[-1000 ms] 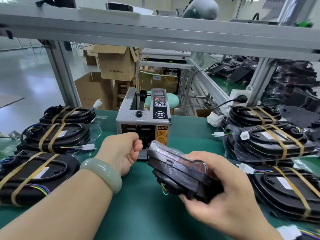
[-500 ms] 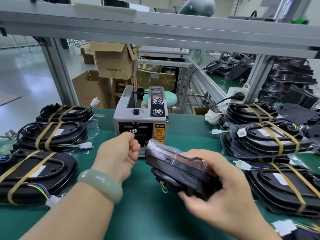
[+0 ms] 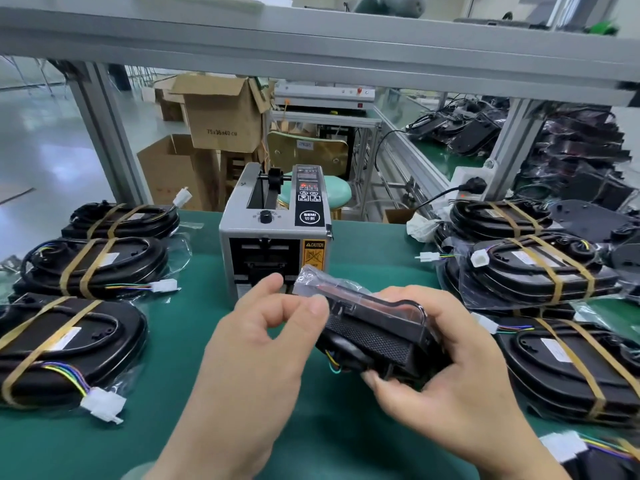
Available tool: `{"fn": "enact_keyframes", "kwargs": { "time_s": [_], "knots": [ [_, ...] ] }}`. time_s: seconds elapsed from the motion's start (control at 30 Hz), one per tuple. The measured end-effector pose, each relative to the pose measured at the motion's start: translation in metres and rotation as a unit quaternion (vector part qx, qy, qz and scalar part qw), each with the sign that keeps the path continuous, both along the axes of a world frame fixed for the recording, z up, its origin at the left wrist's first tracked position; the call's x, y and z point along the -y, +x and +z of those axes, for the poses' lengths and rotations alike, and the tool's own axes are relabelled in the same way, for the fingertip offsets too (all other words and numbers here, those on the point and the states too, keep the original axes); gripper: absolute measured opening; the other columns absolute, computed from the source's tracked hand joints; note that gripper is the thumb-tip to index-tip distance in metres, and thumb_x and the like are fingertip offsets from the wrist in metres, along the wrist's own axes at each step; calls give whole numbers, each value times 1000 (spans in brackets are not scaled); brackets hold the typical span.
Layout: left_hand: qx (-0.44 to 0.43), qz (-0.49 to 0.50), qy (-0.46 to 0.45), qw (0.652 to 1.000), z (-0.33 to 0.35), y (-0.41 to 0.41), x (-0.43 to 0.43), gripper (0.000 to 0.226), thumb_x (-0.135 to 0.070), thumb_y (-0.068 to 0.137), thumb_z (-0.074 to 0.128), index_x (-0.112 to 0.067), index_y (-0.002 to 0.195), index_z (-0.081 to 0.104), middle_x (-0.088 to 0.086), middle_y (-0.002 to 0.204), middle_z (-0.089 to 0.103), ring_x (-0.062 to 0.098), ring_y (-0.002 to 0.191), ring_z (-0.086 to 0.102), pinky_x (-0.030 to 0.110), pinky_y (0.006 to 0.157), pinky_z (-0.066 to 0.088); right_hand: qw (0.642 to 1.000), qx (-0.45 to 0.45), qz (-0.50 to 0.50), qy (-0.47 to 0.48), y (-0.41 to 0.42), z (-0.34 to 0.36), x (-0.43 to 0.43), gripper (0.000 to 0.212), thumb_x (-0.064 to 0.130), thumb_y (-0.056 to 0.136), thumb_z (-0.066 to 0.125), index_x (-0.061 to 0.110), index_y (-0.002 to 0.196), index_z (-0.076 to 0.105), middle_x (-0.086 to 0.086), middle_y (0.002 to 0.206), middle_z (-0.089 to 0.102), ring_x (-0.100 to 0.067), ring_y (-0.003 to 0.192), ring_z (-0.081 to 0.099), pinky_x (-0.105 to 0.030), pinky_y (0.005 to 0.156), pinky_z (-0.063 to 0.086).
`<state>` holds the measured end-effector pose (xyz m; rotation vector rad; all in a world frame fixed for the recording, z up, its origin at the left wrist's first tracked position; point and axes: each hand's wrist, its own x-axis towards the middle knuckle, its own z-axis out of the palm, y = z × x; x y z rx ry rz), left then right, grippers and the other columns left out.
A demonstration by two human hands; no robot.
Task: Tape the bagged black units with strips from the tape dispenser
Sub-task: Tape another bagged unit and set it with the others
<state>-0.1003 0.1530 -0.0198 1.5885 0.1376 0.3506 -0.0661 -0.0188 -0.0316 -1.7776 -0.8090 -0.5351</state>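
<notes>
Unit (image 3: 374, 332), bagged, sits low and centre in the frame, lifted off the mat (image 3: 104, 448). My right hand (image 3: 460, 375) grips it, fingers curled underneath and thumb over its top edge. My left hand (image 3: 266, 334) pinches its left corner, thumb and forefinger closed on the bag. I cannot tell whether a strip lies between them. The dispenser (image 3: 273, 237) stands just behind, at mid-frame. To do this well, I reckon I should keep the right hand steady and draw the loose bag flat. Then I should lay the strip across the fold and rub it down from one end, so no crease stays under it.
</notes>
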Motion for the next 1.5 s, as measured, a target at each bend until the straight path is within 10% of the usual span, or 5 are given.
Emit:
{"fn": "enact_keyframes", "kwargs": {
  "time_s": [0.17, 0.3, 0.47, 1.5],
  "knots": [
    [0, -67, -62, 996, -2, 2, 11, 29, -42, 80, 63, -17, 75, 76, -5, 104, 73, 5, 125, 50, 33, 111, 31, 1000, 6, -4, -1, -1, 0, -2, 54, 4, 54, 79, 24, 102, 62, 11, 101, 66, -11, 86, 67, -16, 74, 50],
    [-14, -49, -125, 991, 0, 2, 18, 26, -29, 84, 63, -6, 74, 70, 13, 80, 74, 13, 75, 59, 21, 71, 45, 1000, 5, -9, -1, 0, -2, -2, 57, 3, 54, 79, 20, 104, 61, 9, 99, 67, -13, 85, 67, -20, 73, 52],
    [-6, -39, -147, 988, 2, 4, 21, 26, -14, 92, 55, -2, 72, 67, 9, 71, 72, 5, 61, 59, 9, 58, 46, 1000, 3, -10, 5, 0, -2, -1, 57, 3, 54, 79, 22, 104, 61, 8, 100, 66, -14, 85, 67, -21, 73, 52],
    [6, -83, -139, 987, 1, 4, 20, 25, -15, 92, 54, 1, 83, 71, 11, 84, 75, 9, 75, 65, 10, 68, 49, 1000, 15, -19, -6, 3, -4, 1, 59, 5, 54, 79, 24, 106, 59, 12, 102, 63, -9, 87, 65, -17, 77, 50]
  ]
}}
